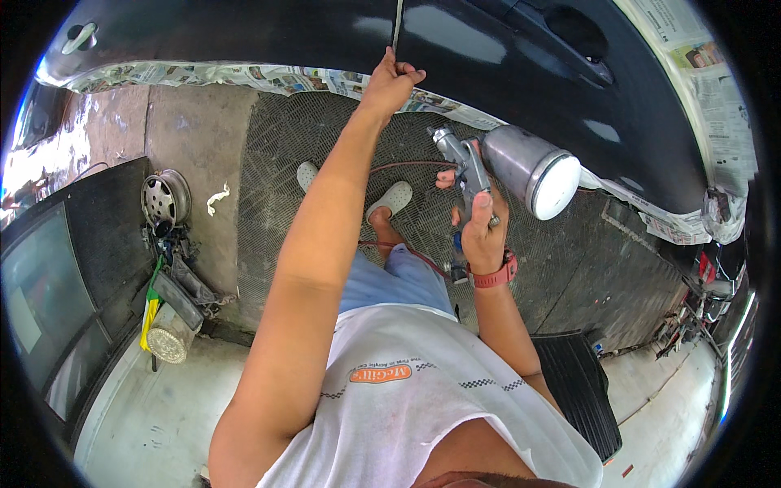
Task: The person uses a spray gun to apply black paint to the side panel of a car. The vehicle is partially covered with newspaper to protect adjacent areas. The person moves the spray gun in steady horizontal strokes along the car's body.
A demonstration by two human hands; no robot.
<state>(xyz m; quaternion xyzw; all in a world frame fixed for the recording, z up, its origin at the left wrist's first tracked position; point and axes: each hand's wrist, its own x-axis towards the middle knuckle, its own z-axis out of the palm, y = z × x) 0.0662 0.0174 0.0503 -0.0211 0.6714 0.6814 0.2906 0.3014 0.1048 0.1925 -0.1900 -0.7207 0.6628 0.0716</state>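
Note:
My left hand (pixel 389 88) reaches up to the dark car side panel (pixel 309 37), at the lower end of the pale vertical gap (pixel 398 28) between two doors. Its fingers look curled in, one of them touching the panel by the gap; anything between them is too small to make out. My right hand (pixel 485 232) is wrapped round the handle of a metal spray gun (pixel 465 167), held in front of my body. The gun's silver cup (pixel 529 167), with a white end, lies tilted to the right, close to the car. A red hose (pixel 415 163) shows behind my left forearm.
Newspaper masking (pixel 317 80) runs along the car's lower edge, with more newspaper (pixel 720 106) at the right. A wheel rim (pixel 166 199), a round tin (pixel 170 335) and a dark panel with glass (pixel 57 285) stand at the left. A black ridged sheet (pixel 579 390) lies behind my right arm.

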